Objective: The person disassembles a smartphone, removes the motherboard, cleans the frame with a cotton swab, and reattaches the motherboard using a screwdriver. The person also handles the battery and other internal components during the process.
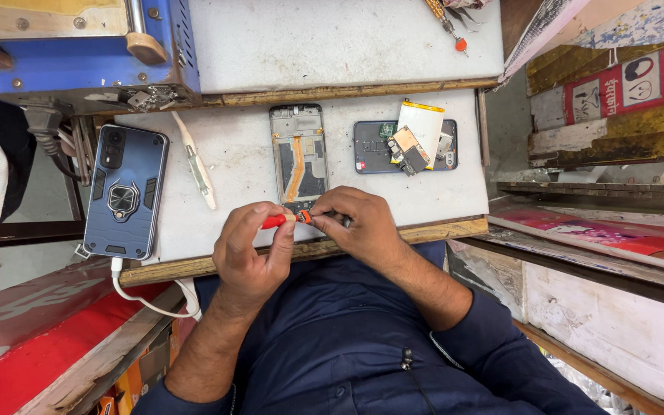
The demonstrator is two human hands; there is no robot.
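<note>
Left hand (pixel 251 247) gripped slim red screwdriver (pixel 274 221) by handle, light & slippery prob., right hand (pixel 359 227) pinching its tip over thin, fragile phone frame (pixel 299 154).

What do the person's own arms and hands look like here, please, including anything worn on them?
Both hands, the left hand and the right hand, are bare: no gloves, and no rings or watch that I can see. The forearms are uncovered too. Dark navy sleeves are pushed up toward the elbows, matching the navy shirt with dark buttons. No markings or cables are on the arms.
</note>
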